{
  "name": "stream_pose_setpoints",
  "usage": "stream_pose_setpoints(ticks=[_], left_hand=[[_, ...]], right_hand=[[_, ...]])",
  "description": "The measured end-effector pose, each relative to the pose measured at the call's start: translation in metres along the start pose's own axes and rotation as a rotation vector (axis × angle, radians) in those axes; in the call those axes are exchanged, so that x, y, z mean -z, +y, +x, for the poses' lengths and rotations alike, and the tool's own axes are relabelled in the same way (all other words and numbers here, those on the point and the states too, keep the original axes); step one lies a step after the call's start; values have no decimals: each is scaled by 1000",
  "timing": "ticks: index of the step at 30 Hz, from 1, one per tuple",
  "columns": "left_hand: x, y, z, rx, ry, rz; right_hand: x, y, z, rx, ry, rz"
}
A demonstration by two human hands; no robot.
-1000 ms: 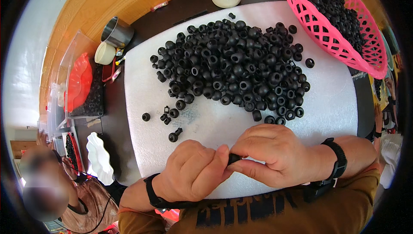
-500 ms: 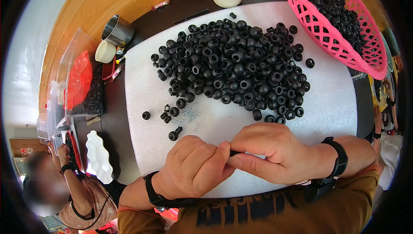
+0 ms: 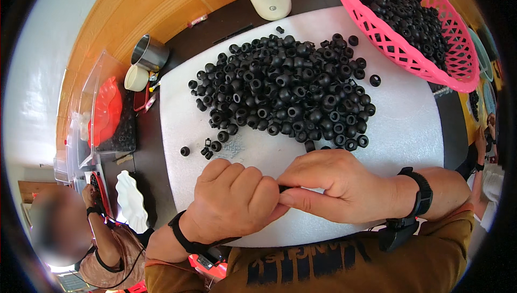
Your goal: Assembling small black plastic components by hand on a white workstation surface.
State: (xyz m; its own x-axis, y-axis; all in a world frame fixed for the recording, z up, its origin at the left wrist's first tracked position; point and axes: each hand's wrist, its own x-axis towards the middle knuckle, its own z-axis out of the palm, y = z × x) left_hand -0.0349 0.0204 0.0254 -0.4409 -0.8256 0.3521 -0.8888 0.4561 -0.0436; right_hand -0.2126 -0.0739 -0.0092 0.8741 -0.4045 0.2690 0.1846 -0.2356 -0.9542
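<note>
My left hand [image 3: 229, 201] is a closed fist in front of the pile, its fingertips hidden. My right hand [image 3: 339, 188] meets it, pinching a small black plastic part [image 3: 283, 188] between thumb and forefinger. Most of that part is covered by fingers, and its end runs into the left fist. Beyond my hands lies a big heap of black, round, hollow plastic pieces [image 3: 285, 88] on a white foam sheet [image 3: 404, 126]. Left of the heap are a few loose black pieces [image 3: 207, 152] and tiny pale bits, perhaps springs [image 3: 232, 146].
A pink lattice basket [image 3: 463, 80] full of black pieces stands at the far right. A metal cup [image 3: 149, 53], a cream container [image 3: 136, 78] and a clear box with a red dish [image 3: 107, 112] are at left. A white wavy tray [image 3: 131, 201] lies near another person [image 3: 110, 244].
My left fist has turned, knuckles now facing up and hiding its thumb. Both hands stay together around the small black part. The whole view has shifted slightly.
</note>
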Motion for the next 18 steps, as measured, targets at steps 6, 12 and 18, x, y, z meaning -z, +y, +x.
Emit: stream_pose_setpoints(ticks=[6,12,18], left_hand=[[-3,-5,1,-1,19,-2],[-8,-12,-2,12,5,-93],[-9,-20,-10,-69,-64,-239]], right_hand=[[2,-2,-1,-237,-65,198],[-2,-2,0,-353,-111,332],[-7,2,-3,-286,-137,229]])
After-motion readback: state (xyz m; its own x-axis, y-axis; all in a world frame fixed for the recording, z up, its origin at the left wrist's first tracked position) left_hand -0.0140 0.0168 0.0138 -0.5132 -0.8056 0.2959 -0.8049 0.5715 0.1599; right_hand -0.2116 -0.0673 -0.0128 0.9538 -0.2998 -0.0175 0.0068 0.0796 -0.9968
